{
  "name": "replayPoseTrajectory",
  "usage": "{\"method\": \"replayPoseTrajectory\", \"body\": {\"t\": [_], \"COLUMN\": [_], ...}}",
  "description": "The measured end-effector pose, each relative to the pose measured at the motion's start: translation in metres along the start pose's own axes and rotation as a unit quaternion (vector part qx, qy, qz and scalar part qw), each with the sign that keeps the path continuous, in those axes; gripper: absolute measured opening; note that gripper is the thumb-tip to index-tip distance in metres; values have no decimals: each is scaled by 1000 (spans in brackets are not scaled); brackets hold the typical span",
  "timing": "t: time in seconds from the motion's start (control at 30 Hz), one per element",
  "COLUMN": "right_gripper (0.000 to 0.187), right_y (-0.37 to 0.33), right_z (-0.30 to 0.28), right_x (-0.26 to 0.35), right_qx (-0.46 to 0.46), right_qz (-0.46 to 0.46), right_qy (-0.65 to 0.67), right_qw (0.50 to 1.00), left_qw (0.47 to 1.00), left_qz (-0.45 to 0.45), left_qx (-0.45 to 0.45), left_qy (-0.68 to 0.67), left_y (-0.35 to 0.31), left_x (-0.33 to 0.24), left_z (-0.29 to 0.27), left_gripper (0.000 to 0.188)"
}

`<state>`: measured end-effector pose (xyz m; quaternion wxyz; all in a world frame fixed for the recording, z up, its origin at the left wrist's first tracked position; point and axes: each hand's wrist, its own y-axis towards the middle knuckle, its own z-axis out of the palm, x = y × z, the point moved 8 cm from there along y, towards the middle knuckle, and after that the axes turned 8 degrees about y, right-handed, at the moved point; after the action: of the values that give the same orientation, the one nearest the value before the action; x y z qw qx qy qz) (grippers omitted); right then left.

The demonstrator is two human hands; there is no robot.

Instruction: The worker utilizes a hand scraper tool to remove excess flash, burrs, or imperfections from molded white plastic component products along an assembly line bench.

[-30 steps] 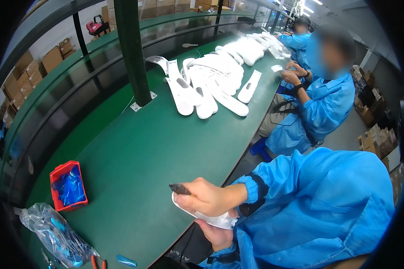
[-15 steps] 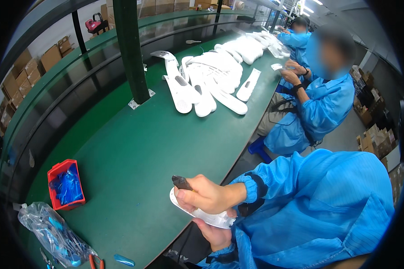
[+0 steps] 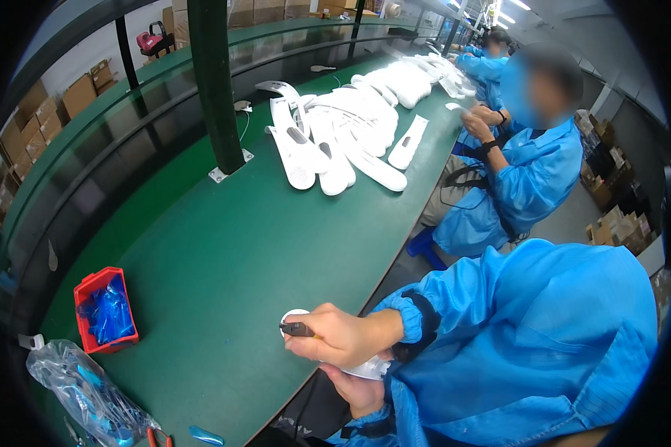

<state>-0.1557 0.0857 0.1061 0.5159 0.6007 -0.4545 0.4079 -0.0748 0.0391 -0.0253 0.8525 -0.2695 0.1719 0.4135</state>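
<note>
My left hand (image 3: 356, 392) is closed around the underside of a long white plastic shell (image 3: 370, 368), held just past the green table's near edge. Above it, my right hand (image 3: 341, 335) grips a small dark-handled tool (image 3: 297, 328) in a fist, across the shell. The handle's end pokes out beside the thumb, while its working end is hidden, so its kind cannot be told. The shell's rounded end shows beyond my right fingers; its other end looks jagged near my wrists.
Similar white shells (image 3: 350, 123) lie heaped farther along the table (image 3: 224, 283). A dark green post (image 3: 218, 89) rises from it. Near left are a red bin (image 3: 87, 287) of blue pieces, a clear bag (image 3: 89, 395), and red-handled pliers (image 3: 156, 436). Co-workers in blue (image 3: 540, 171) sit to the right.
My right fist has rolled over and moved slightly down, so the tool's handle now points left rather than up. My left hand and the shell stay nearly in place.
</note>
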Motion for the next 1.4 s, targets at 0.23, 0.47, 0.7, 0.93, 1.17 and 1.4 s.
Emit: {"method": "replayPoseTrajectory", "body": {"t": [0.23,0.47,0.7,0.93,1.17,1.4], "right_gripper": [30,29,31,38,29,26], "right_y": [11,5,-1,-7,-9,-14], "right_z": [2,-29,-26,-25,-24,-27], "right_x": [-2,-4,-6,-16,-20,-18], "right_qx": [-15,-66,-80,-88,-110,-121], "right_qz": [41,101,63,92,63,44], "right_qy": [-34,109,71,104,139,73], "right_qw": [998,987,992,986,982,989], "left_qw": [998,998,996,996,996,995], "left_qz": [-4,21,43,47,52,50], "left_qx": [-55,-58,-74,-76,-75,-72], "left_qy": [-18,-18,2,1,22,36], "left_y": [2,0,0,0,0,-1], "left_x": [12,5,3,2,3,2], "left_z": [-16,5,4,5,-1,-2], "left_gripper": [71,72,70,70,71,73]}}
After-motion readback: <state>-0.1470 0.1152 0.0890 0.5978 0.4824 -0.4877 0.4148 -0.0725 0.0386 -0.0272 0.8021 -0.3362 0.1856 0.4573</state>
